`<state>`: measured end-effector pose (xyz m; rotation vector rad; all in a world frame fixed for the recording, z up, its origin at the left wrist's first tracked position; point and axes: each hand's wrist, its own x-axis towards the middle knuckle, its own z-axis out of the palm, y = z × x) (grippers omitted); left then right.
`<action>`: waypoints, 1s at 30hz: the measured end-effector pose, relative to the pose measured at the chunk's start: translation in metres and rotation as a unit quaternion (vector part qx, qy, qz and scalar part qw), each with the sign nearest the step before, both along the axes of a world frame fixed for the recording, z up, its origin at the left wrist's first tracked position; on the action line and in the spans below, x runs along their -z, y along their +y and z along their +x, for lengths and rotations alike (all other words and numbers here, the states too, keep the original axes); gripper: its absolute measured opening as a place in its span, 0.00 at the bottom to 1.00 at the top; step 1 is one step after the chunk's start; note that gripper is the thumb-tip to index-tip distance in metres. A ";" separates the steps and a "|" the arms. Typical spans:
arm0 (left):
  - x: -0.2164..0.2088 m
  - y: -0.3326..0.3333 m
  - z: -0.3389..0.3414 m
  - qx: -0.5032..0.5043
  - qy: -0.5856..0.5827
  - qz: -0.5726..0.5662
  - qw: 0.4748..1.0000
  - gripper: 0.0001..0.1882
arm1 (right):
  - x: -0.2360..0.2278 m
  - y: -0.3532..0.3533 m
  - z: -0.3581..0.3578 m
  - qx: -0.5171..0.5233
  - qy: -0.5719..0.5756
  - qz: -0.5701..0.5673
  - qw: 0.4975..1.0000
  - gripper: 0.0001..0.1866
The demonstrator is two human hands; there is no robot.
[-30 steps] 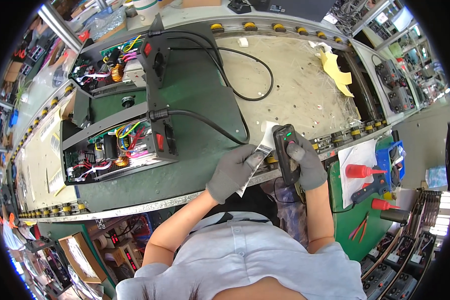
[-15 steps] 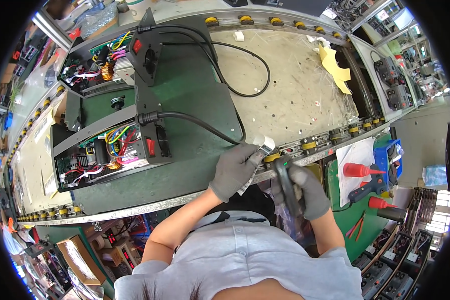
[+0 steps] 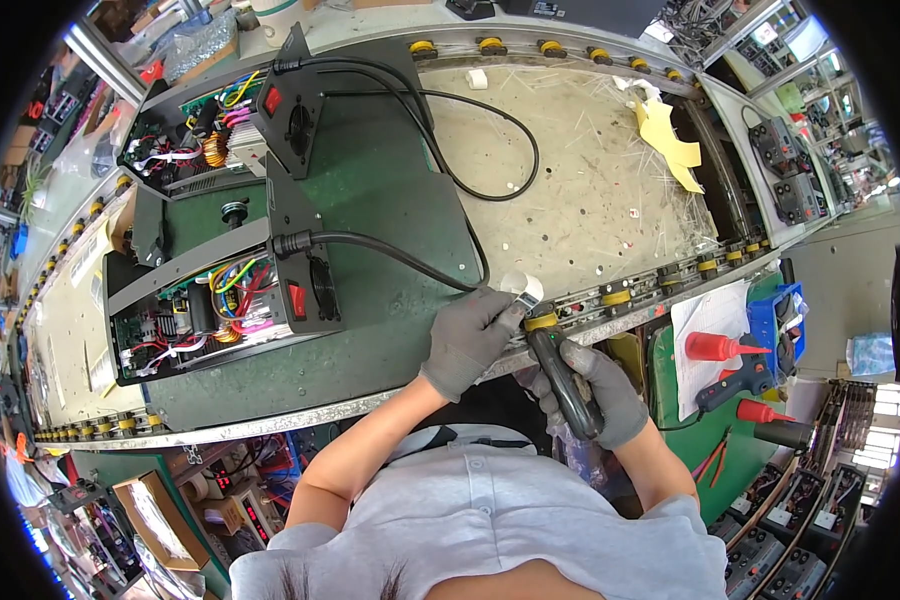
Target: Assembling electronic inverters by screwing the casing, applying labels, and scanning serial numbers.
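My left hand (image 3: 470, 338), in a grey glove, pinches a small white piece (image 3: 523, 288) at the front edge of the conveyor. My right hand (image 3: 598, 388), also gloved, is closed around a black tool handle (image 3: 564, 378) whose tip points up at that white piece. A black cable (image 3: 390, 252) runs from the near open black electronics unit (image 3: 220, 300) toward my left hand. A second open unit (image 3: 235, 135) with coloured wires stands behind it on the green mat (image 3: 390, 190).
The beige conveyor bed (image 3: 590, 190) carries yellow paper scraps (image 3: 670, 140) at the far right. Yellow rollers (image 3: 705, 265) line its rail. To my right, a green bench (image 3: 740, 420) holds red-tipped bottles (image 3: 715, 347), a glue gun and a white sheet. Boxes sit below left.
My right hand has dropped from the conveyor rail toward my body with the black tool. The view has shifted, so the units now sit lower left. My left hand stays on the white piece.
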<state>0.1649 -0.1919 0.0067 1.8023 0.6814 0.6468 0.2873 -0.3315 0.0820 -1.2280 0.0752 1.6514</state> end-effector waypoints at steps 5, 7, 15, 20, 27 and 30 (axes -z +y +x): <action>0.003 -0.002 0.003 0.003 -0.006 -0.008 1.000 0.08 | -0.002 -0.001 0.000 -0.008 -0.016 0.004 1.000 0.20; 0.002 -0.002 0.004 0.006 -0.005 -0.013 1.000 0.09 | 0.003 -0.003 0.002 -0.002 0.005 0.014 1.000 0.21; 0.005 -0.003 0.007 0.010 -0.004 0.009 1.000 0.09 | 0.004 -0.005 0.001 0.004 0.007 0.006 1.000 0.20; 0.003 -0.003 0.007 0.011 0.020 0.007 1.000 0.08 | 0.005 -0.006 0.001 0.006 0.022 0.018 1.000 0.20; 0.002 -0.003 0.007 0.020 -0.016 -0.022 0.999 0.10 | 0.006 -0.005 0.001 0.009 0.037 0.019 0.999 0.19; 0.001 -0.003 0.008 0.017 -0.018 -0.025 0.999 0.10 | 0.007 -0.006 0.002 0.011 0.045 0.020 0.999 0.19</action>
